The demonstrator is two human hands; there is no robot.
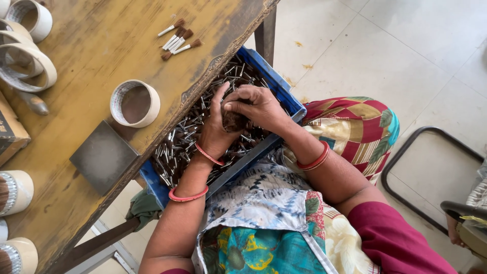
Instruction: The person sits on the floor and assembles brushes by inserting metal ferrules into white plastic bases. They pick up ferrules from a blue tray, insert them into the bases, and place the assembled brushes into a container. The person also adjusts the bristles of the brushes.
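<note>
Holding a brown bristle tuft [234, 121] over the blue crate [278, 83], left hand [217, 127] and right hand [257, 105] close together on it. Five finished brushes [178, 39] beyond crate; many metal ferrules [180, 147] remain.

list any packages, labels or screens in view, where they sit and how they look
Cardboard box: left edge of the wooden table, brown with a dark printed panel, only partly in frame.
Tape rolls: table's top-left corner, white rings with faint print on the inner face.
No screens or signs in view.
</note>
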